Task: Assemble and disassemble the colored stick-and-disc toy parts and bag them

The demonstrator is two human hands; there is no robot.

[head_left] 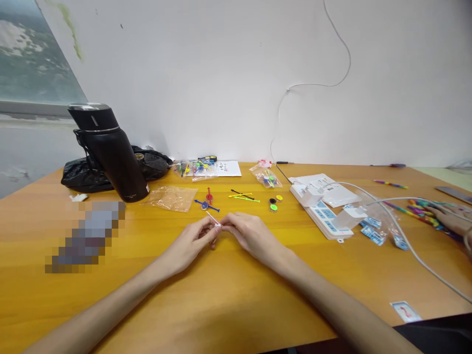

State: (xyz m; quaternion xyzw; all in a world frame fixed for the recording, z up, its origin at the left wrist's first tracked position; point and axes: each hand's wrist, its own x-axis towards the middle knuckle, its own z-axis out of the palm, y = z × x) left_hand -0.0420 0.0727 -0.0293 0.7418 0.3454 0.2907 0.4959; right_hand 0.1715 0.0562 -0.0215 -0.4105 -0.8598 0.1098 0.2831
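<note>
Together, the left hand (192, 242) and right hand (254, 235) pinch a slim white piece (213, 219) on the near side of the blue spinner (205, 206); uneven pressure from the two grips could bend it or make it slip loose.

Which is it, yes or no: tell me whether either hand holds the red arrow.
No, the red arrow sits on the table beyond the left hand and right hand, which hold a small white piece.

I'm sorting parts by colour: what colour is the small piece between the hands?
The small piece is white, as the head view shows.
</note>
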